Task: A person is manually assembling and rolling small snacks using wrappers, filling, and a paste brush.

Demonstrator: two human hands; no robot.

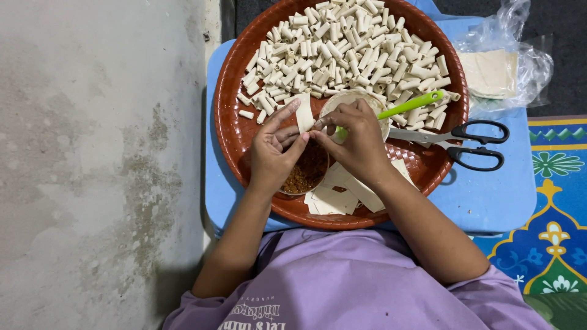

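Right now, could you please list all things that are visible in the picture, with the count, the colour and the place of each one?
Round tray: one, reddish-brown, on the stool.
Stool: one, light blue, under the tray.
Small rolls: too many to count, cream, piled at the tray's far side.
Flat wrapper squares: several, cream, at the tray's near edge.
Filling bowl: one, brown crumbly filling, below the hands.
Pale bowl: one, behind the right hand.
Green-handled tool: one, resting in the pale bowl.
Scissors: one pair, black handles, on the tray's right rim.
Plastic bag: one, clear, holding wrappers, far right.
Wrapper strip: one, cream, pinched by both hands.
Left hand; right hand.
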